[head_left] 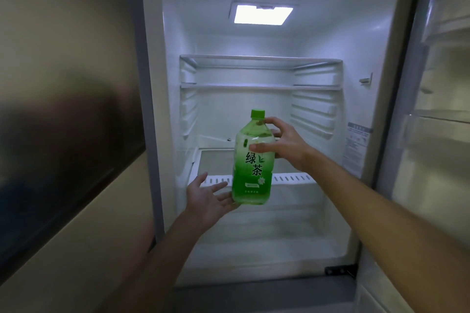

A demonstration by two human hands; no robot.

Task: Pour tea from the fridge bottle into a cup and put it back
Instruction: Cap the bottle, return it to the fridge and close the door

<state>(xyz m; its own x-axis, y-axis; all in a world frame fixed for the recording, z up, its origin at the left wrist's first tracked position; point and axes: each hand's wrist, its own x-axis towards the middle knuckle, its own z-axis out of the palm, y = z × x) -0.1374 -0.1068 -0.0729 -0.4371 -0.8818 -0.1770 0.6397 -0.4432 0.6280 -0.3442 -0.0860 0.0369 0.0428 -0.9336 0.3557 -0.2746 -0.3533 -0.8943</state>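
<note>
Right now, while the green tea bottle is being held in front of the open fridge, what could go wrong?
The right hand grips the bottle only near its shoulder, and the left hand is open under the base, so the bottle might slip. The fridge door stands open on the right, so an elbow could bump it. The cap is still on, so a spill looks unlikely.

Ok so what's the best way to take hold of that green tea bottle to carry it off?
Grip the green tea bottle at its rounded shoulder from the right, as the right hand does, and cup the base from below-left with the left hand. It stands upright, and the body looks too wide for one hand to close around.
</note>
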